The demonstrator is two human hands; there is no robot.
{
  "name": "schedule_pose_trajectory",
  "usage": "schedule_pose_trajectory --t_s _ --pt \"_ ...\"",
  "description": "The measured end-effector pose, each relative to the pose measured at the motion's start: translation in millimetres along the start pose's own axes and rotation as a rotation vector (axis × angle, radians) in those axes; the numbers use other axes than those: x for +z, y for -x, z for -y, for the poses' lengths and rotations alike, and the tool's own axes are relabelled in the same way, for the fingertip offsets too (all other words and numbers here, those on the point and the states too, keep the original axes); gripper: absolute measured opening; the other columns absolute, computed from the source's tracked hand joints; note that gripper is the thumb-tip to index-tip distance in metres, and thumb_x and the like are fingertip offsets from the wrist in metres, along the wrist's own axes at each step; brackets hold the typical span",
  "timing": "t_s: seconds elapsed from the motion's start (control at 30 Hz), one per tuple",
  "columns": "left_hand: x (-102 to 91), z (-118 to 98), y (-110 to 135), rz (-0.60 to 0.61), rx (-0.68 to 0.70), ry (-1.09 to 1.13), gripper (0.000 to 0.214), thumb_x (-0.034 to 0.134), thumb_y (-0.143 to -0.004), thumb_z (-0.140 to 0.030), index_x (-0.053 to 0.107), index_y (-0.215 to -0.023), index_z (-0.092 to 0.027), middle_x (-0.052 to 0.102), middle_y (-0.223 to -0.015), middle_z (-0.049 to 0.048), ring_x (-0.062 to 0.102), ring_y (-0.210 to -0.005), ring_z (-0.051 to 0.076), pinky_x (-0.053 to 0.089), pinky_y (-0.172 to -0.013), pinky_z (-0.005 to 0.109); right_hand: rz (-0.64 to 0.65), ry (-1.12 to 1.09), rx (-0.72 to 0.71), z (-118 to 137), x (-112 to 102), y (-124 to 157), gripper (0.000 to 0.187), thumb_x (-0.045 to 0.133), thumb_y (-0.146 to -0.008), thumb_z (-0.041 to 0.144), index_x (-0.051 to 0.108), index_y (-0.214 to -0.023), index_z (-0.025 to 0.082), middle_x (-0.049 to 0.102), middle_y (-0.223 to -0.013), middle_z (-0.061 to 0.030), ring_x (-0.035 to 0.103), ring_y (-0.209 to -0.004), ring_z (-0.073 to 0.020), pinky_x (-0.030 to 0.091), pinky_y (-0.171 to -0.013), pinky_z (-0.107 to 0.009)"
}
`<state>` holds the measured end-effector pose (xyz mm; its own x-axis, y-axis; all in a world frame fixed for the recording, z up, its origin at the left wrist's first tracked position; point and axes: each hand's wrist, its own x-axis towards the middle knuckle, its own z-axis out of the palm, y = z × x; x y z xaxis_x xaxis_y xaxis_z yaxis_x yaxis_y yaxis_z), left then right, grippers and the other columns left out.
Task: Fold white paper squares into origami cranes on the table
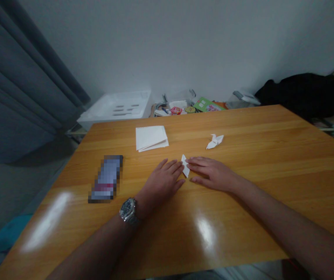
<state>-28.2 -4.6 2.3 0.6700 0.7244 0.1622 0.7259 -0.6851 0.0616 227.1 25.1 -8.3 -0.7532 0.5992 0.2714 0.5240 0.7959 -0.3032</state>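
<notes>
The left hand (161,183) and right hand (212,174) lie low on the bench (275,163), palms down, at lower centre of the frame, with a small, narrow piece of folded white paper (185,165) between them. The left fingers (173,167) are loosely spread and reach toward the paper from the left. The right fingers (197,164) lie long and nearly together, their tips coming to it from the right. Both sets of fingertips sit at or just beside the paper's edges, but the picture cannot settle whether they truly pinch it; neither hand visibly lifts it, and it appears to rest on the bench.

With paper this small and light, a gentle touch from the fingertips seems best, with the pressure even on both sides so the thin folds neither crumple nor skid on the glossy wood.

Above the hands, toward upper centre of the bench, lie a folded white paper crane (215,141) and a small stack of lined paper (151,138). A pixelated, phone-shaped object (106,179) lies left of the left hand, and a metal wristwatch (129,211) circles the left wrist.
</notes>
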Motion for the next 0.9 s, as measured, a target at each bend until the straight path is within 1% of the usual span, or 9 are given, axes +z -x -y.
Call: schedule_pose_trajectory --t_s 0.13,0.23,0.3,0.4,0.6,0.73,0.83,0.9 --pt "-3.8 0.6 -1.8 -0.020 -0.009 0.074 0.046 0.045 -0.103 -0.043 0.054 -0.138 -0.015 0.057 -0.143 0.0116 0.053 -0.131 0.024 0.034 -0.117 0.044 -0.042 -0.016 -0.017 -1.4 1.6 2.2 0.047 0.060 -0.096 0.042 0.061 -0.138 0.019 0.056 -0.145 -0.0173 0.054 -0.133 -0.0332 0.046 -0.110 -0.054" --pt "-7.7 1.2 -2.9 -0.049 0.006 0.097 0.043 0.047 -0.102 -0.042 0.057 -0.134 -0.016 0.061 -0.137 0.0124 0.056 -0.126 0.025 0.039 -0.114 0.045 -0.071 -0.031 -0.008 -1.5 2.0 3.2 0.044 0.061 -0.096 0.041 0.063 -0.136 0.021 0.056 -0.145 -0.0164 0.055 -0.131 -0.0329 0.048 -0.108 -0.053" --pt "-9.9 1.3 -3.4 -0.064 0.020 0.112 0.039 0.047 -0.103 -0.042 0.061 -0.129 -0.017 0.064 -0.131 0.0116 0.059 -0.120 0.025 0.043 -0.109 0.045 -0.068 -0.024 -0.005 -1.2 1.7 3.2 0.044 0.060 -0.097 0.041 0.063 -0.136 0.021 0.056 -0.145 -0.0160 0.056 -0.131 -0.0324 0.048 -0.107 -0.052" --pt "-11.3 1.4 -3.9 -0.070 0.039 0.122 0.035 0.046 -0.103 -0.040 0.066 -0.121 -0.018 0.066 -0.123 0.0106 0.061 -0.112 0.025 0.048 -0.101 0.043 -0.043 -0.006 -0.002 -1.7 1.1 3.0 0.045 0.058 -0.098 0.041 0.062 -0.136 0.019 0.055 -0.145 -0.0174 0.055 -0.131 -0.0323 0.048 -0.108 -0.051" --pt "-9.2 2.5 -4.2 -0.071 0.049 0.100 0.034 0.045 -0.104 -0.038 0.067 -0.120 -0.018 0.067 -0.119 0.0089 0.062 -0.107 0.025 0.050 -0.097 0.042 -0.025 -0.011 -0.032 -7.3 1.7 5.6 0.047 0.057 -0.098 0.041 0.058 -0.140 0.020 0.056 -0.145 -0.0160 0.054 -0.133 -0.0299 0.046 -0.111 -0.049" --pt "-9.9 1.8 -3.8 -0.067 0.052 0.105 0.033 0.045 -0.104 -0.037 0.066 -0.120 -0.017 0.068 -0.119 0.0090 0.062 -0.107 0.025 0.049 -0.098 0.042 -0.061 -0.069 -0.040 -7.3 1.0 7.0 0.046 0.061 -0.096 0.039 0.061 -0.138 0.021 0.057 -0.144 -0.0164 0.055 -0.132 -0.0309 0.046 -0.110 -0.051" --pt "-11.4 -0.1 -3.7 -0.077 0.019 0.092 0.033 0.046 -0.103 -0.039 0.066 -0.119 -0.017 0.068 -0.118 0.0098 0.063 -0.107 0.025 0.050 -0.097 0.043 -0.078 -0.082 -0.061 -4.5 -1.2 6.4 0.043 0.063 -0.095 0.040 0.065 -0.133 0.020 0.057 -0.143 -0.0181 0.055 -0.131 -0.0320 0.048 -0.108 -0.051" --pt "-11.7 -1.4 -3.9 -0.092 -0.025 0.081 0.034 0.048 -0.102 -0.042 0.066 -0.117 -0.017 0.068 -0.117 0.0103 0.063 -0.106 0.026 0.051 -0.094 0.042 -0.069 -0.071 -0.085 -2.5 -2.6 5.5 0.044 0.066 -0.092 0.043 0.066 -0.130 0.020 0.056 -0.143 -0.0184 0.053 -0.132 -0.0326 0.047 -0.108 -0.052"
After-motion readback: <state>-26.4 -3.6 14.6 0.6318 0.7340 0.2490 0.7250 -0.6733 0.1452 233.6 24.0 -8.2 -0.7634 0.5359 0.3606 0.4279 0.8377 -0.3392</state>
